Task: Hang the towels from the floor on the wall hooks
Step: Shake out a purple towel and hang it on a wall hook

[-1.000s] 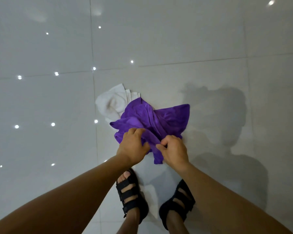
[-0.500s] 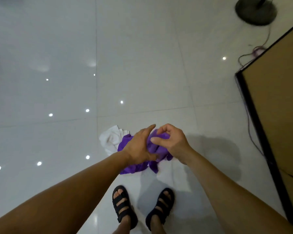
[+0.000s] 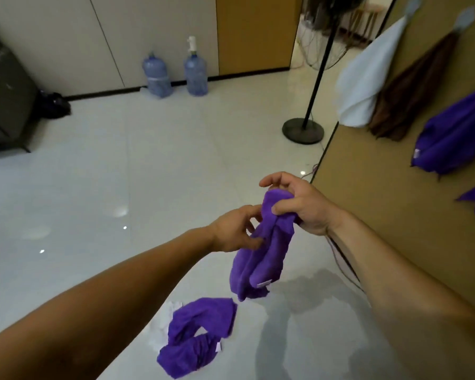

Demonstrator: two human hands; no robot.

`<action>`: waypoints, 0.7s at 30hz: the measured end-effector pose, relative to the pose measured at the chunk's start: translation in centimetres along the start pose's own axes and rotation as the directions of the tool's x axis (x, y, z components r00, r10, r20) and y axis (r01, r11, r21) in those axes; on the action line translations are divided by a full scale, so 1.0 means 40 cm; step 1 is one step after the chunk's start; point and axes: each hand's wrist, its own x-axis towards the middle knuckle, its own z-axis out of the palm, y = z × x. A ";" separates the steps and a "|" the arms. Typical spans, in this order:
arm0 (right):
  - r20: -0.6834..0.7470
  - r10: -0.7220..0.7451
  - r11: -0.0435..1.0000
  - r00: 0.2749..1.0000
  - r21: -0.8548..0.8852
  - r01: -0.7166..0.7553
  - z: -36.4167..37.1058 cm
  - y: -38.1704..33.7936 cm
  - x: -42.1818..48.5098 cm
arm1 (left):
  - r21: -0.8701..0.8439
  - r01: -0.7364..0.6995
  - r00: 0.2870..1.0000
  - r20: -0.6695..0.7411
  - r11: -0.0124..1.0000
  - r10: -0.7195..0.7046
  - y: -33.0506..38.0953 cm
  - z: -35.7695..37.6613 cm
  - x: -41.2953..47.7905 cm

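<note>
Right hand: fingers and thumb curled round the bunched top end of the held purple towel, forefinger lifted off the cloth.
Left hand: at the towel's left side, just below the right hand; thumb and fingers appear to pinch a fold, though blur leaves the contact unclear.
Held towel: in the air over the tiled floor, in front of the person. Long axis near vertical, leaning slightly; top end in the right hand, free end pointing down at the floor, white label at the lower edge.
Floor: second purple towel lies crumpled below, partly over a white towel.
Brown wall at right: white hung towel, brown hung towel, purple hung towel hang side by side; hooks blurred.
</note>
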 end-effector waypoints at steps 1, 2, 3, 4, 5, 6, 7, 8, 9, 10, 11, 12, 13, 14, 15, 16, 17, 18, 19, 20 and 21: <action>-0.034 -0.017 0.999 0.999 0.027 0.017 -0.019 -0.028 -0.018 | 0.012 -0.009 1.000 0.003 1.000 0.009 0.041 -0.011 0.012; -0.081 -0.029 0.998 0.996 0.057 0.034 -0.039 -0.051 -0.036 | 0.016 -0.018 1.000 0.006 1.000 0.018 0.080 -0.021 0.021; -0.140 -0.039 0.995 0.989 0.081 0.050 -0.054 -0.072 -0.053 | 0.002 -0.009 1.000 0.010 1.000 0.009 0.111 -0.029 0.031; -0.212 -0.047 0.995 0.976 0.079 0.065 -0.067 -0.088 -0.069 | -0.033 -0.006 1.000 0.000 0.999 0.006 0.140 -0.034 0.037; -0.300 -0.059 0.996 0.952 0.043 0.075 -0.076 -0.103 -0.083 | -0.091 -0.009 1.000 -0.025 0.996 0.007 0.168 -0.039 0.041; -0.401 -0.081 0.997 0.913 -0.027 0.076 -0.084 -0.116 -0.094 | -0.163 -0.022 0.998 -0.063 0.986 0.012 0.198 -0.046 0.046; -0.494 -0.109 0.993 0.863 -0.095 0.072 -0.088 -0.126 -0.102 | -0.240 -0.043 0.994 -0.106 0.970 0.018 0.222 -0.050 0.053; -0.561 -0.146 0.987 0.815 -0.140 0.081 -0.092 -0.138 -0.116 | -0.304 -0.075 0.989 -0.147 0.950 0.031 0.254 -0.055 0.060; -0.583 -0.168 0.984 0.795 -0.147 0.100 -0.093 -0.147 -0.129 | -0.342 -0.101 0.982 -0.183 0.934 0.040 0.284 -0.060 0.067; -0.567 -0.178 0.984 0.804 -0.125 0.129 -0.095 -0.154 -0.145 | -0.367 -0.132 0.975 -0.216 0.921 0.053 0.316 -0.067 0.073; -0.524 -0.182 0.983 0.832 -0.101 0.151 -0.098 -0.161 -0.163 | -0.387 -0.164 0.967 -0.244 0.907 0.071 0.348 -0.076 0.080; -0.478 -0.176 0.984 0.860 -0.098 0.146 -0.099 -0.165 -0.182 | -0.414 -0.201 0.958 -0.272 0.888 0.090 0.379 -0.088 0.086; -0.442 -0.164 0.985 0.882 -0.115 0.125 -0.100 -0.167 -0.196 | -0.436 -0.242 0.948 -0.296 0.867 0.116 0.406 -0.104 0.090; -0.426 -0.135 0.987 0.895 -0.138 0.083 -0.100 -0.167 -0.209 | -0.458 -0.280 0.939 -0.314 0.844 0.141 0.432 -0.121 0.094; -0.431 -0.087 0.987 0.898 -0.159 0.019 -0.098 -0.167 -0.219 | -0.482 -0.296 0.935 -0.321 0.825 0.147 0.451 -0.135 0.098; -0.456 -0.034 0.983 0.889 -0.178 -0.054 -0.093 -0.169 -0.228 | -0.510 -0.289 0.938 -0.322 0.810 0.131 0.470 -0.147 0.101; -0.493 0.009 0.976 0.870 -0.185 -0.115 -0.091 -0.169 -0.234 | -0.528 -0.267 0.942 -0.321 0.807 0.101 0.487 -0.158 0.106; -0.530 0.044 0.969 0.847 -0.184 -0.165 -0.091 -0.167 -0.239 | -0.530 -0.244 0.943 -0.324 0.812 0.072 0.502 -0.168 0.110; -0.557 0.072 0.957 0.827 -0.194 -0.214 -0.093 -0.167 -0.245 | -0.510 -0.229 0.942 -0.330 0.829 0.057 0.514 -0.176 0.117; -0.568 0.085 0.941 0.818 -0.225 -0.253 -0.096 -0.169 -0.252 | -0.487 -0.229 0.941 -0.333 0.843 0.063 0.524 -0.185 0.121; -0.564 0.078 0.925 0.822 -0.266 -0.270 -0.101 -0.174 -0.259 | -0.470 -0.241 0.941 -0.329 0.849 0.085 0.534 -0.195 0.124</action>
